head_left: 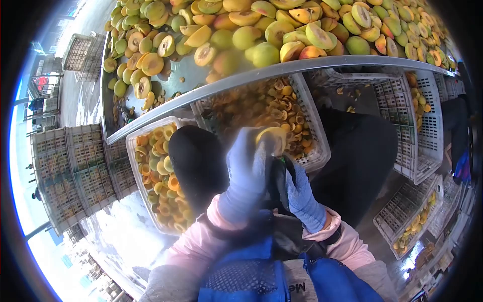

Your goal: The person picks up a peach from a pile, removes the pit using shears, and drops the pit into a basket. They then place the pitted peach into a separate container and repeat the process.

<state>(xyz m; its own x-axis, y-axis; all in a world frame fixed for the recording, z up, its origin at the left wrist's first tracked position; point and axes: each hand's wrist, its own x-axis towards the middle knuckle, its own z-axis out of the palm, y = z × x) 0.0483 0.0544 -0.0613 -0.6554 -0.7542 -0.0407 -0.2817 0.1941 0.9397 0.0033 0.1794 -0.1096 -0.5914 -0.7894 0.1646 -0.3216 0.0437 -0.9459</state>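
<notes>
Both gloved hands meet; left hand [246, 171] fingers grasp peach half [271, 138], right hand [302, 194] clenched below.

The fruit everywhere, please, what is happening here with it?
A person in blue gloves works at a metal table piled with green-yellow fruit, many already cut in half. The left hand holds one yellow fruit half, and the right hand is pressed close against it with a dark tool; the view is blurred there. Under the table, a white crate holds pits and scraps, and another crate at the left holds cut halves.
</notes>
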